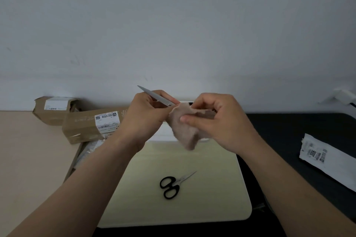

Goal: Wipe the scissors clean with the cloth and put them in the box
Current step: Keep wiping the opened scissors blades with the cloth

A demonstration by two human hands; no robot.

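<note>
My left hand (pixel 143 115) grips a pair of scissors (pixel 156 96) by the blades, whose tips point up and to the left. Their handles are wrapped in a beige cloth (pixel 183 131), which my right hand (pixel 215 119) pinches around them. A second pair of scissors with black handles (pixel 171 185) lies shut on the pale mat (pixel 202 198) below my hands. A white box (pixel 161 134) sits behind my hands at the far end of the mat and is mostly hidden.
Two brown cardboard parcels (pixel 90 127) (pixel 54 109) with labels lie at the left on the light table. A white mailer bag (pixel 327 159) rests on the dark surface at the right. A wall stands right behind the table.
</note>
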